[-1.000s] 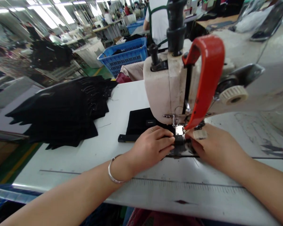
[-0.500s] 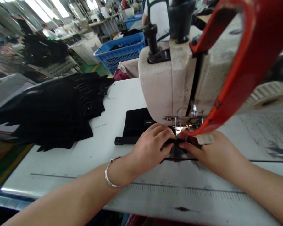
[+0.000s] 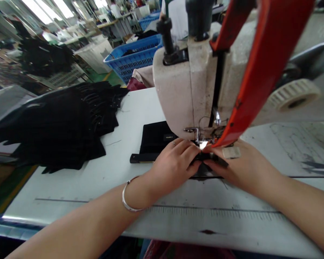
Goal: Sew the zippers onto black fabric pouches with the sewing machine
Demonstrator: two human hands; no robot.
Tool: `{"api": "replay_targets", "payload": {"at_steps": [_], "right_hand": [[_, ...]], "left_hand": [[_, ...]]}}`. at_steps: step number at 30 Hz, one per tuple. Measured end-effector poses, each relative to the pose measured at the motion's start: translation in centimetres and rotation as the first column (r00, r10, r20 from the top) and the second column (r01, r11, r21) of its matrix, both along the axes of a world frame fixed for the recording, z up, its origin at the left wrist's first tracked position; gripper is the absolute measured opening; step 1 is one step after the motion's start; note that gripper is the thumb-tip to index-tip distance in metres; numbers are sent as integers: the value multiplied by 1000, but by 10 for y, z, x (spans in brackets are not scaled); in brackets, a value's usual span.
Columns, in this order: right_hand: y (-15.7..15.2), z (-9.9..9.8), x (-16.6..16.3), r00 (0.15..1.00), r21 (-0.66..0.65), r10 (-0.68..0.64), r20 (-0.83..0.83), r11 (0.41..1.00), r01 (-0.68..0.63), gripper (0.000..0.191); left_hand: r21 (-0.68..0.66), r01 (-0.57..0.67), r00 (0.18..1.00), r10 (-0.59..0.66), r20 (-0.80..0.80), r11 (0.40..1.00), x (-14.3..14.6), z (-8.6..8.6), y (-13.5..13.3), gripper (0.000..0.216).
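Note:
A cream sewing machine [image 3: 183, 90] with an orange guard [image 3: 261, 68] stands on the white table [image 3: 102, 172]. A black fabric piece [image 3: 155, 138] with a small label lies under its presser foot [image 3: 202, 142]. My left hand [image 3: 175, 163], with a silver bracelet on the wrist, has its fingers curled and pressed on the fabric just left of the needle. My right hand [image 3: 243, 165], with a plaster on one finger, pinches the same fabric from the right. The fingertips of both hands nearly meet in front of the foot.
A heap of black fabric pieces [image 3: 62, 122] lies on the table's left part. A blue plastic basket [image 3: 135, 59] stands behind the table, and a person in a white top works beyond it. Scissors [image 3: 318, 167] lie at the right edge.
My view has moved closer to the machine and tilted down. Both hands stay on the black fabric by the needle, with fingertips drawn a little closer together.

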State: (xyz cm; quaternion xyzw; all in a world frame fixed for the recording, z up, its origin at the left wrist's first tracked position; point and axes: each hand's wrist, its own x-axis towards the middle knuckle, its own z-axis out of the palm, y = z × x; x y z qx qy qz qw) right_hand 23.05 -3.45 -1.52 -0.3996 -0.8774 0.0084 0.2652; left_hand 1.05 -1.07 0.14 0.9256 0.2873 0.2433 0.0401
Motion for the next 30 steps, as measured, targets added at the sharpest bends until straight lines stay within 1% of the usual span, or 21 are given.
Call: {"api": "replay_targets", "payload": {"at_steps": [2,4,8,11,14,20,26,30], "right_hand": [[1,4,-3,999,70,3,42,998,-6,19],[0,6,-5,995,111,-6,99,994,-5,19],[-1,8,-4,985,163,17,174,986,-45,20],[-5,11,-1,986,98,73,147,991,-87,15],[-9,14,1,995,35,76,71,996,-79,15],[-7,7,1,997,12,45,-54,999,-45,16],[-5,4,1,998,-5,16,-68,1000,-17,19],[-6,5,1,995,22,47,-86,999,-45,17]], "left_hand": [[80,21,999,-19,-27,997,1,0,1,7],[143,43,998,-37,-40,989,1,1,2,7],[211,98,994,-87,-61,973,-2,2,2,12],[174,124,990,-111,-86,977,-6,5,-3,16],[113,94,994,-88,-63,989,-8,7,-8,16],[49,86,996,-85,-11,995,-9,8,-9,18],[11,77,996,-78,49,997,-12,5,-7,16],[-5,80,997,-80,23,997,-10,8,-9,16]]}}
